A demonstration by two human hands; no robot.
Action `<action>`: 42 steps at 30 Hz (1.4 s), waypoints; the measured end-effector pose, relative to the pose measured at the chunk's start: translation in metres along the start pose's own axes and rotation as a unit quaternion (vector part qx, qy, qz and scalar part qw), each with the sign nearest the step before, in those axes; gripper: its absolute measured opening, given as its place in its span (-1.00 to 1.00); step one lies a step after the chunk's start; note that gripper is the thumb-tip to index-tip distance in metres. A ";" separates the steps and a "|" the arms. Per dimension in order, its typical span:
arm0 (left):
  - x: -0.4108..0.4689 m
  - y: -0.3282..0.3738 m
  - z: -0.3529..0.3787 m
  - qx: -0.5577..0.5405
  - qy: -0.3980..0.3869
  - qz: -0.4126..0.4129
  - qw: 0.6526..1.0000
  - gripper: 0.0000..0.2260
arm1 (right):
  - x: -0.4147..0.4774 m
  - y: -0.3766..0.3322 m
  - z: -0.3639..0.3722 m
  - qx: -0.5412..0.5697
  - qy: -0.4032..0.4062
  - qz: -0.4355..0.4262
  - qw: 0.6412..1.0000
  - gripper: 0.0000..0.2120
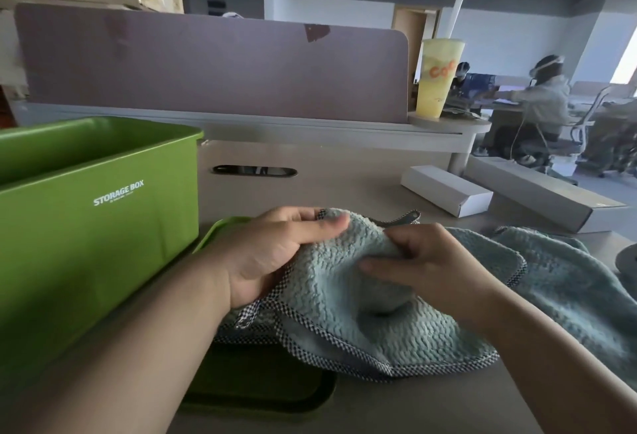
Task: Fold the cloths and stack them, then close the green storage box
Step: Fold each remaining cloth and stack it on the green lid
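A pale blue fleecy cloth with a checked border hangs bunched between my hands above the desk. My left hand grips its upper left edge, thumb on top. My right hand pinches the cloth near its upper middle. The open green storage box stands at the left, lettered "STORAGE BOX". Its green lid lies flat on the desk under the held cloth and my left arm. Further blue cloths lie spread on the desk at the right.
Two white cardboard boxes lie on the desk behind the cloths. A yellow drink cup stands on a ledge beside the mauve desk divider. A cable slot is in the desk. A person sits far right.
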State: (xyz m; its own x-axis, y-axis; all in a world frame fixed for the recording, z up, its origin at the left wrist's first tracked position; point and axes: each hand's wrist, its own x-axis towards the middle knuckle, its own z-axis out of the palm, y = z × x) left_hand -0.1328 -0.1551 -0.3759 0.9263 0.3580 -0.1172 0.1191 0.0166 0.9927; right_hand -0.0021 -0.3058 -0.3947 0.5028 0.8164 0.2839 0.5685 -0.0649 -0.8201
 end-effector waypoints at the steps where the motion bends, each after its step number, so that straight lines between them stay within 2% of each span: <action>1: 0.000 -0.001 -0.001 0.031 0.004 -0.011 0.999 -0.32 | -0.001 -0.001 -0.002 0.030 0.015 0.025 0.999 -0.83; 3: -0.001 -0.002 -0.003 0.043 -0.006 -0.049 0.998 -0.14 | -0.001 -0.007 -0.004 0.103 0.041 0.076 0.991 -0.98; 5: -0.001 0.000 -0.005 0.019 -0.019 -0.068 0.997 -0.08 | -0.001 -0.010 -0.005 0.183 0.063 0.134 0.972 -0.95; 6: -0.001 0.001 -0.005 0.011 -0.021 -0.066 0.998 -0.13 | 0.000 -0.009 -0.006 0.222 0.069 0.161 0.959 -0.94; 8: -0.001 0.002 -0.005 -0.009 -0.013 -0.068 0.998 -0.39 | 0.001 -0.010 -0.009 0.281 0.062 0.226 0.931 -0.93; 11: 0.002 0.000 -0.005 -0.030 -0.014 -0.050 0.998 -0.68 | 0.000 -0.011 -0.014 0.331 -0.003 0.313 0.890 -0.86; 14: 0.012 -0.007 -0.004 -0.067 0.069 -0.002 0.995 -0.77 | -0.001 -0.013 -0.018 0.344 -0.060 0.332 0.876 -0.85; 17: 0.017 -0.010 -0.001 -0.085 0.137 0.054 0.985 -0.75 | -0.004 -0.015 -0.020 0.312 -0.121 0.331 0.882 -0.83; 20: 0.016 -0.009 0.004 -0.088 0.151 0.108 0.979 -0.73 | -0.008 -0.016 -0.019 0.248 -0.160 0.287 0.911 -0.84; 21: 0.015 -0.008 0.005 -0.079 0.146 0.120 0.979 -0.72 | -0.007 -0.015 -0.018 0.246 -0.135 0.262 0.923 -0.77; 25: 0.015 -0.009 0.006 -0.039 0.129 0.158 0.978 -0.66 | -0.001 -0.014 -0.014 0.268 0.054 0.167 0.947 -0.61; 27: 0.015 -0.009 0.007 -0.029 0.114 0.173 0.978 -0.65 | 0.000 -0.016 -0.013 0.249 0.078 0.120 0.958 -0.69; 31: 0.016 -0.010 0.007 -0.022 0.094 0.180 0.979 -0.63 | -0.001 -0.015 -0.009 0.144 0.107 0.046 0.983 -0.95; 34: 0.016 -0.012 0.007 -0.017 0.094 0.185 0.978 -0.61 | -0.001 -0.013 -0.006 0.097 0.109 0.022 0.989 -0.94; 38: 0.020 -0.012 0.007 -0.024 0.101 0.171 0.980 -0.64 | 0.001 -0.011 -0.004 0.087 0.133 0.000 0.987 -0.92; 42: 0.019 -0.014 0.011 0.049 0.152 0.179 0.971 -0.59 | 0.000 -0.010 -0.004 0.074 0.151 -0.013 0.986 -0.89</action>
State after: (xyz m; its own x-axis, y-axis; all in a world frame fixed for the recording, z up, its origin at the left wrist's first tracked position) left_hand -0.1134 -0.1588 -0.3919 0.7687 0.5832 0.2627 -0.1433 -0.2433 0.9593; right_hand -0.0052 -0.3073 -0.3845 0.6734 0.6067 0.4224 0.4941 0.0556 -0.8676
